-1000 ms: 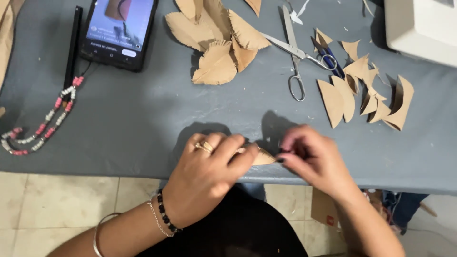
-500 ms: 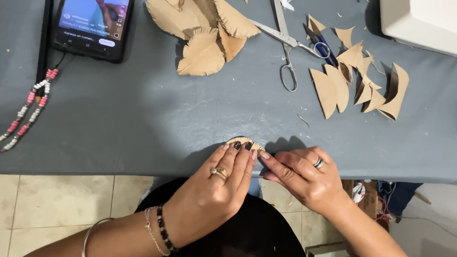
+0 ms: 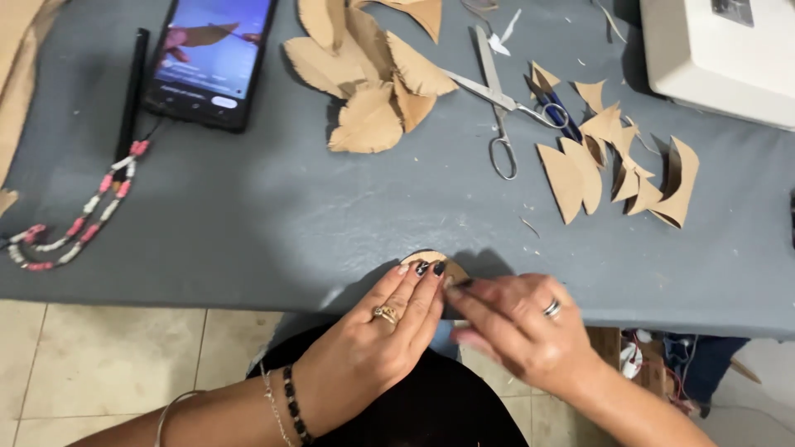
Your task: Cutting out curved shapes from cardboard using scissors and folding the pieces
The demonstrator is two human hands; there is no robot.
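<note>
Head cam looking straight down, and I've got both hands at the near edge of the grey desk [image 3: 273, 223]. My left hand [image 3: 377, 335] lies flat with its fingers pressed together on a small brown cardboard piece [image 3: 426, 257], only the rounded top of which peeks out past the fingertips. My right hand [image 3: 517, 327] sits just beside it, fingertips pinched on the same piece's right edge, so that grip is clamped on the cardboard. Further out there's a pair of scissors [image 3: 499, 103], with a fan of cut cardboard wedges [image 3: 617, 174] to the right and a pile of cardboard leaf shapes [image 3: 373, 70] to the left. Far left, a beaded necklace [image 3: 79, 219], a black pen [image 3: 131, 95] and a smartphone [image 3: 211, 58] with its screen lit. Top right corner shows a white machine [image 3: 720, 54].
</note>
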